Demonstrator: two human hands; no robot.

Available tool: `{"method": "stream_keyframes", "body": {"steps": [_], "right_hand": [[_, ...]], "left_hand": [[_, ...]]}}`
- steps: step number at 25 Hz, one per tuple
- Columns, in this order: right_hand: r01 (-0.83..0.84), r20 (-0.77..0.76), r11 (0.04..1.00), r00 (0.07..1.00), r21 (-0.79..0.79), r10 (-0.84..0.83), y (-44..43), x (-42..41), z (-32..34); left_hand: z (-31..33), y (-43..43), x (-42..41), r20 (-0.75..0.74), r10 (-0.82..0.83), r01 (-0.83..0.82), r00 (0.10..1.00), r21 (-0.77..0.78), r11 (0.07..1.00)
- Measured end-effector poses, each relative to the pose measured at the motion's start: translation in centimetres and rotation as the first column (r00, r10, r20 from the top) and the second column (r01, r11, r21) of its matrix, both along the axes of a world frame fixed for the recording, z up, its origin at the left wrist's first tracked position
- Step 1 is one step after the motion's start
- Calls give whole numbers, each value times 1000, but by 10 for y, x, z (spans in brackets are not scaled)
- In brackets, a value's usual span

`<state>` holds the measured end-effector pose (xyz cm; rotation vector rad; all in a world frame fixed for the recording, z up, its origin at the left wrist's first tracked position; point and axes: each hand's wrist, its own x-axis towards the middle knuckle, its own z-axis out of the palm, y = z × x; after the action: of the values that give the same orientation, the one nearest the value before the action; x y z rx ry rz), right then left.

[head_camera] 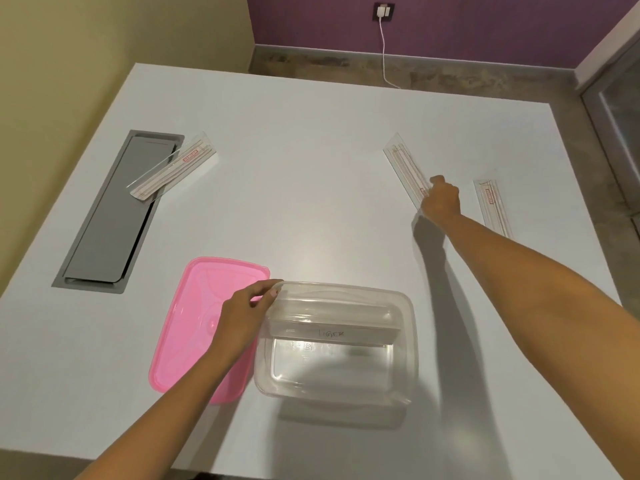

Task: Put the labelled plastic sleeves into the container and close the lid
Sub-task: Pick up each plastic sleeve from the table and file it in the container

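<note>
A clear plastic container (337,372) stands open near the table's front edge, with one sleeve marked in handwriting leaning inside it (334,332). My left hand (247,311) grips the container's far left rim. The pink lid (188,327) lies flat to the left of it, partly under my left arm. My right hand (441,199) reaches far right and closes on the near end of a clear labelled sleeve (403,164). Another labelled sleeve (491,206) lies just right of that hand. A third sleeve (175,166) lies at the far left, overlapping the grey hatch.
A grey cable hatch (107,216) is set into the white table (294,168) at the left. A white charger cable (384,50) hangs from a wall socket behind the table. The table's right edge runs close to the rightmost sleeve.
</note>
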<state>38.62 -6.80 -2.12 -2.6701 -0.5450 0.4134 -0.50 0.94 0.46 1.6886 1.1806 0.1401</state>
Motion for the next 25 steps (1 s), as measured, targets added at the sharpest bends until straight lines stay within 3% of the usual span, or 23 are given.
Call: {"method": "stream_keyframes", "body": {"steps": [4,7,9,12,15,19,23,25], "right_hand": [[40,-96,999,995,28,-37,-3,1,-6],[172,-222,977,965,128,-141,-7,-9,-4],[261,-334,945,924,195,-186,-11,-22,3],[283,-361,941,910,186,-203,-22,-45,16],[323,-427,921,880,219,-207,-39,-77,32],[42,-419,965,905,259,73,-64,-126,66],[-212,-343,943,893,255,293,-92,-156,90],[-311,-333,928,870,203,364,-100,-166,96]], "left_hand": [[1,0,0,4,-7,7,1000,3,1000],[2,-1,0,-2,-21,21,1000,35,999],[2,2,2,-38,-47,50,998,75,996],[6,6,5,-134,-110,125,985,107,986],[20,9,13,-139,-109,139,984,232,963],[48,20,37,81,-70,47,994,262,964],[65,28,51,140,-170,157,975,101,982],[68,25,48,189,-219,204,957,95,974]]}}
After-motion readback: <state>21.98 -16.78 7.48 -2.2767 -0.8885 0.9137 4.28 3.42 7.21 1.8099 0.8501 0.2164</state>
